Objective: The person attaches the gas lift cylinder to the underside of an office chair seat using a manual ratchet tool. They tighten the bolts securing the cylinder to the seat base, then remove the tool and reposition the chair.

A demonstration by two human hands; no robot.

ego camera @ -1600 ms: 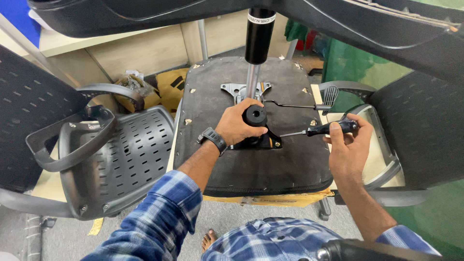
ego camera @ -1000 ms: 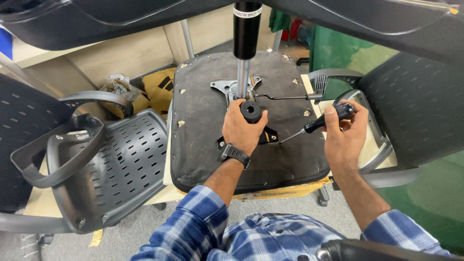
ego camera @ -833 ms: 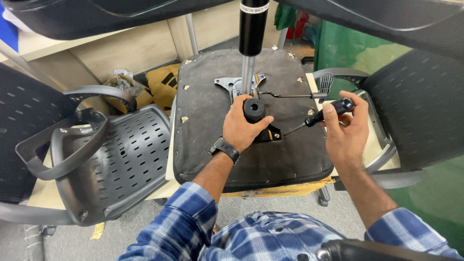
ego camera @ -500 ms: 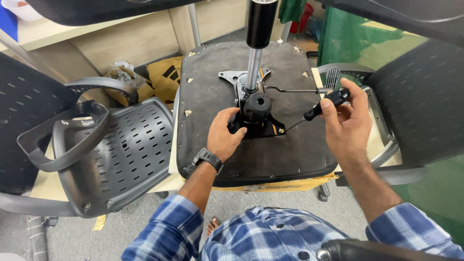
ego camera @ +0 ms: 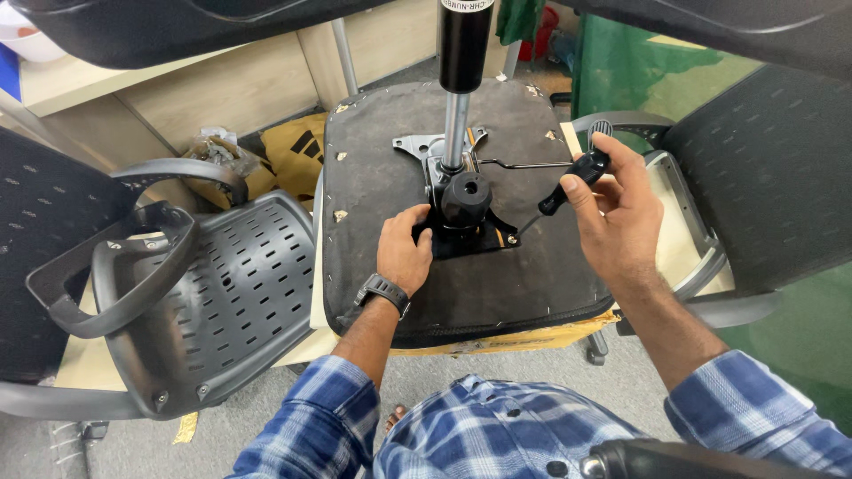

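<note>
An upturned chair seat (ego camera: 382,160) with a dark fabric underside lies in front of me. A black metal mechanism plate (ego camera: 484,238) is fixed at its middle, with a round black knob (ego camera: 465,190) and a gas-lift cylinder (ego camera: 461,53) rising from it. My left hand (ego camera: 404,253) rests on the left edge of the plate, fingers curled against it. My right hand (ego camera: 612,208) grips a black-handled screwdriver (ego camera: 568,177), whose thin tip points down-left at the plate's right corner. A thin metal lever (ego camera: 524,165) runs right from the mechanism.
A grey perforated plastic chair back with armrest loop (ego camera: 177,275) lies to the left. Black mesh chair backs (ego camera: 763,177) stand on the right and far left. A black chair part hangs overhead. Cardboard and a wooden cabinet (ego camera: 222,89) sit behind.
My left hand has come off the round knob and dropped to the left edge of the plate. My right hand has tilted the screwdriver steeper, with its tip at the plate's right corner.
</note>
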